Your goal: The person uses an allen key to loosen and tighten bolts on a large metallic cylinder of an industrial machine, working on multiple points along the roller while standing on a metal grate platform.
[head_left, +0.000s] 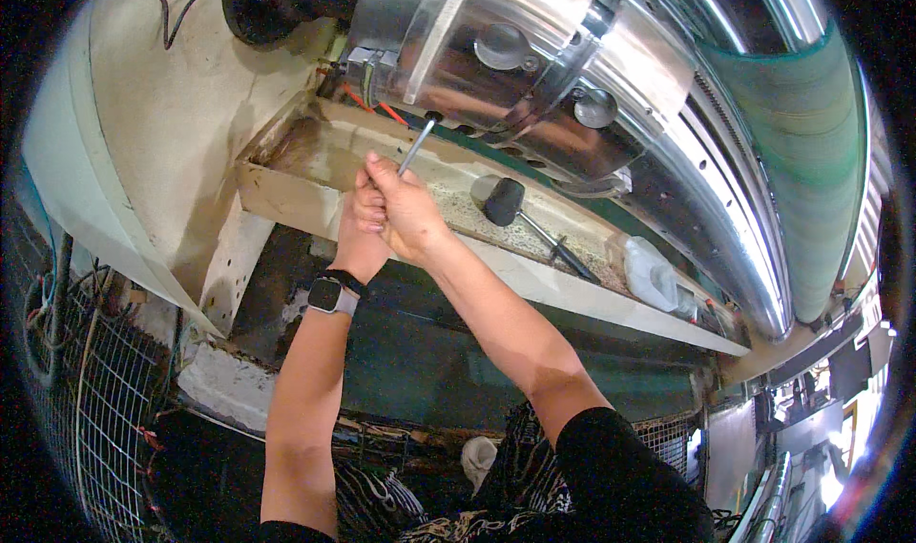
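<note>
My right hand (415,217) is closed around a slim metal rod (418,149), thumb laid along it. The rod slants up and right, its far end at a dark hole (433,117) low on a shiny metal cylinder (448,66). Pressed close on the left, my left hand (361,228) has its fingers curled together at the rod's lower end, with a watch (331,295) on the wrist. Both hands overlap and cover that lower end, so its handle shape is hidden. Round metal knobs (501,47) sit on the cylinder above.
Below the cylinder runs a cream trough (286,188). A black-headed mallet (504,202) and a translucent plastic container (651,272) lie in it. An orange-red tube (389,112) hangs by the cylinder's left end. A green roller (806,161) stands right; wire mesh (110,400) is at lower left.
</note>
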`<state>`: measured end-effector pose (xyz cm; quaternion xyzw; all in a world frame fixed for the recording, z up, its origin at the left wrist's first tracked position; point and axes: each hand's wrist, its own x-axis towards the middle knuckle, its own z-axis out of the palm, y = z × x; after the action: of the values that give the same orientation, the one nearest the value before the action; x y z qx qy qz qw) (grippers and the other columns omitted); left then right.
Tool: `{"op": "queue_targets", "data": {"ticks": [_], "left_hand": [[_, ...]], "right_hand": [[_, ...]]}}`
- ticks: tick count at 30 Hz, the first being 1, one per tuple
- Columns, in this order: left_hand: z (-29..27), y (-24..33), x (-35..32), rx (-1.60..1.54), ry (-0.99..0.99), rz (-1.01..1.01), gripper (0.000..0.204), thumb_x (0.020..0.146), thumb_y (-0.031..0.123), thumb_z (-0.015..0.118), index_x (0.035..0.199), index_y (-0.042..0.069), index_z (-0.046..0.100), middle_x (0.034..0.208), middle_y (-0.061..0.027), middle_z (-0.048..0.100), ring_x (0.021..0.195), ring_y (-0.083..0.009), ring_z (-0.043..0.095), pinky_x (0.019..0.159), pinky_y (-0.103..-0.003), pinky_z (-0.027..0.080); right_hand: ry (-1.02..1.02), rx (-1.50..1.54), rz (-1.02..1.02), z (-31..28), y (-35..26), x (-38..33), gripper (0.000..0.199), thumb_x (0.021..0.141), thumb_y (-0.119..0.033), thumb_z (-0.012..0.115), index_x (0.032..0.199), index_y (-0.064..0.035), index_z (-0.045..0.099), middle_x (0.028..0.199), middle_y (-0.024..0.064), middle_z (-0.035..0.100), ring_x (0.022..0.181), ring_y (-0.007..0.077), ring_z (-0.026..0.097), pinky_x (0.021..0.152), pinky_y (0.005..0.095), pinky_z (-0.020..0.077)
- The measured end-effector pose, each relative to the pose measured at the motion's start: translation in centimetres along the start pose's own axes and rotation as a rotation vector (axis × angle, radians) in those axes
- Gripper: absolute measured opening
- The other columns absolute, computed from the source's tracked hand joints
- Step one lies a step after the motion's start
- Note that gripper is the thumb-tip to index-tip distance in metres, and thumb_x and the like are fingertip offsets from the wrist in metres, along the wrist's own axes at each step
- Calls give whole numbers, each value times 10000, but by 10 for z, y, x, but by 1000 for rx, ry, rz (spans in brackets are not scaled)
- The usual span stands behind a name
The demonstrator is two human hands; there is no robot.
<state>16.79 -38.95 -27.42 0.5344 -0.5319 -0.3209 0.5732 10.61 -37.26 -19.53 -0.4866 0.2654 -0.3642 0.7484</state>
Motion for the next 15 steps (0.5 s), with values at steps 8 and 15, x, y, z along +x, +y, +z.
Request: {"op": "queue_targets", "data": {"ticks": [8, 15], "left_hand": [[16, -84, 4, -698, 188, 26, 323, 860, 333, 485, 1078, 95, 461, 1006, -48, 533, 904, -213, 532, 781, -380, 452], [-42, -12, -11, 764, 25, 707, 358, 775, 411, 581, 849, 61, 596, 896, -86, 590, 908, -251, 528, 842, -379, 360]], "right_hand": [[592, -1253, -400, 35, 75, 18, 406, 855, -470, 513, 894, -68, 556, 832, 84, 512, 778, 199, 475, 652, 351, 438], [216, -853, -358, -10, -19, -64, 300, 934, -326, 449, 832, -57, 535, 646, -23, 466, 578, 98, 428, 556, 234, 397]]}}
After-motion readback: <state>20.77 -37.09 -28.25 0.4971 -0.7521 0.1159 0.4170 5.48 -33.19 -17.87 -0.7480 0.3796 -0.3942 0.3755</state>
